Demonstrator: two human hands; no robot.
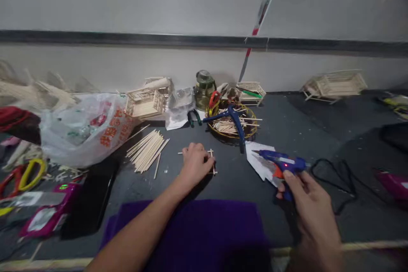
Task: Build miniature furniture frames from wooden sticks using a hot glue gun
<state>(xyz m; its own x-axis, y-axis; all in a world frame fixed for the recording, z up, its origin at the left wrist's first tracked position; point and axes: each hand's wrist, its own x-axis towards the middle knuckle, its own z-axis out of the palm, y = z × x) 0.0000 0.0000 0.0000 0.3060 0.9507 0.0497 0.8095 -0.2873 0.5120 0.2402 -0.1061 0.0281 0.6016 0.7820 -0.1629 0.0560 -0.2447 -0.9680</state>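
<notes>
Blue plastic forms the body of the glue gun (282, 161), which the right hand (309, 195) grips around its handle, the fingers closed about it near the orange trigger. A small red light glows on its side, and its nozzle points left over a torn piece of white paper (259, 163) on the dark counter (137, 195).

The left hand (196, 161) rests with bent fingers over a small frame of thin wooden sticks (212, 163), which lies flat on the counter, left of the paper. Its crossed ends show beside the thumb; the rest is covered, and whether the fingertips pinch a stick cannot be told.

Left of that hand, loose wooden sticks (148, 151) lie fanned in a pile. Behind the paper, a round basket (256, 124) holds more sticks, with a dark blue tool (236, 123) lying across it and red-and-yellow scissors (214, 103) at its left side. A lidded green jar (204, 91) stands just behind it.

Open stick-built pieces sit along the wall, one (145, 104) beside a white plastic bag (83, 131), another (341, 85) far to the right. A black phone (92, 195) lies in front of the bag, and purple cloth (191, 233) spreads at the near edge.
</notes>
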